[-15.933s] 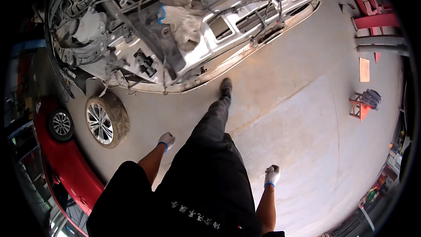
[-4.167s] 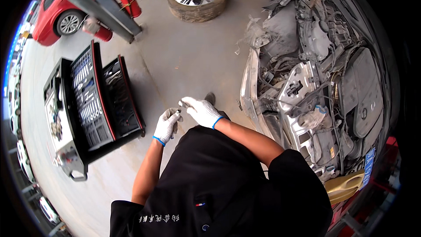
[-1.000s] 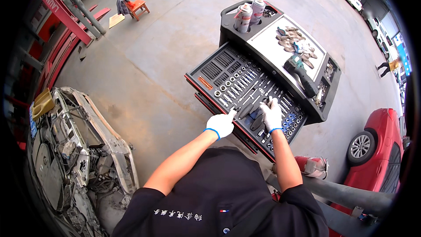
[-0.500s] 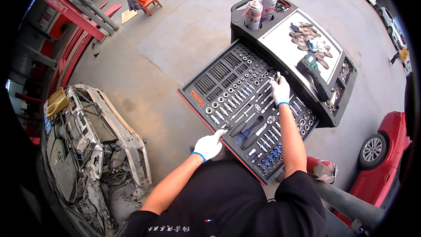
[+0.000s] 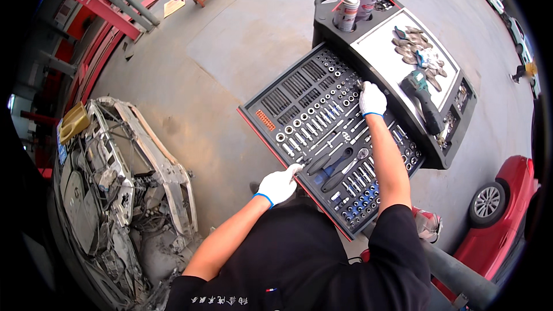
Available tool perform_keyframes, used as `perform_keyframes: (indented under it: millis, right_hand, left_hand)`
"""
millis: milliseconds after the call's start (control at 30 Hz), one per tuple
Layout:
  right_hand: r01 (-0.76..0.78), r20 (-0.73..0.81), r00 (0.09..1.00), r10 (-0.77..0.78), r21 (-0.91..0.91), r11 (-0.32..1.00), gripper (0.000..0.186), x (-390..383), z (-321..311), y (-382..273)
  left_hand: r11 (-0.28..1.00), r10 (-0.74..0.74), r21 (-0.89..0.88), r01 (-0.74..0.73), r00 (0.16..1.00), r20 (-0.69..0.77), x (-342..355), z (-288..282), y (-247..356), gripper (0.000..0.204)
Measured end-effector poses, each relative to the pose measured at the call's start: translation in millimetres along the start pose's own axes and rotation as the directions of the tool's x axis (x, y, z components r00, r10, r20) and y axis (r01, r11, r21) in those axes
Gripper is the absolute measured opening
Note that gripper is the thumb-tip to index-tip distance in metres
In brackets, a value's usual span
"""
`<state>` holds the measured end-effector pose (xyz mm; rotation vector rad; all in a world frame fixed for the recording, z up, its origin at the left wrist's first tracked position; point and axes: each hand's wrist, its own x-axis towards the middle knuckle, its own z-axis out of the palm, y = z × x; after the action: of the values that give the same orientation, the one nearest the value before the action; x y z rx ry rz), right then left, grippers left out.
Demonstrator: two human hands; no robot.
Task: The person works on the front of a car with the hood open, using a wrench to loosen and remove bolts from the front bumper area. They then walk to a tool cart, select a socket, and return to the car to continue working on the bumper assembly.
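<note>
Head view shows the left hand [image 5: 277, 186] at the red front edge of the open drawer [image 5: 262, 136], while the right hand [image 5: 373, 99] is over its far side, beside small sockets [image 5: 346, 103]. Whether either grip is clenched on something, I cannot tell. The dark tool cart [image 5: 329, 16] carries a power drill [image 5: 425, 102].

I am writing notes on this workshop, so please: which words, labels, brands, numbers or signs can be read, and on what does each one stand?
I don't copy out wording; the places only:
Red beam: large pale capitals, clear enough to read.
Black shirt: small white characters, upside down in this view.
Two spray cans: printed labels, too small to read.
Blue plate by the stripped car: unreadable.
Tool drawer: any marks too small.
</note>
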<state>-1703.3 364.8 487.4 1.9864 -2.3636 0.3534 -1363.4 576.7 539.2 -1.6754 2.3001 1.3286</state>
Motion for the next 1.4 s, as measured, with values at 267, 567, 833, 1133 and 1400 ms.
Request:
perform_keyframes:
  millis: [267, 567, 833, 1133, 1400]
  right_hand:
    - [0.201, 0.071, 0.979, -0.192, -0.149, 0.968, 0.020, 1.9, -0.4, -1.5]
    - [0.116, 0.136, 0.981, -0.139, 0.166, 0.979, 0.026, 11.5, -1.9, 6.3]
    - [-0.369, 0.430, 0.903, -0.003, 0.778, 0.508, 0.051, -149.5, -22.2, -10.1]
    - [-0.160, 0.333, 0.943, 0.004, 0.445, 0.881, 0.059, -196.1, 10.9, 7.4]
    - [-0.397, 0.495, 0.854, 0.160, 0.423, 0.814, 0.062, -192.4, 8.9, -22.0]
  left_hand:
    - [0.998, -0.051, -0.030, 0.050, 0.998, -0.027, -1.6, 8.6, -2.4, 0.042]
    - [0.995, -0.035, -0.097, 0.030, 0.998, -0.044, 0.0, 7.1, 2.0, 0.050]
    - [0.931, -0.247, -0.345, 0.115, 0.897, -0.367, -63.7, 27.9, -70.0, 0.045]
    - [0.758, -0.455, -0.630, 0.169, 0.830, -0.324, -100.5, 51.0, -102.2, 0.040]
    - [0.837, -0.371, -0.516, 0.182, 0.882, -0.292, -92.0, 51.5, -80.2, 0.038]
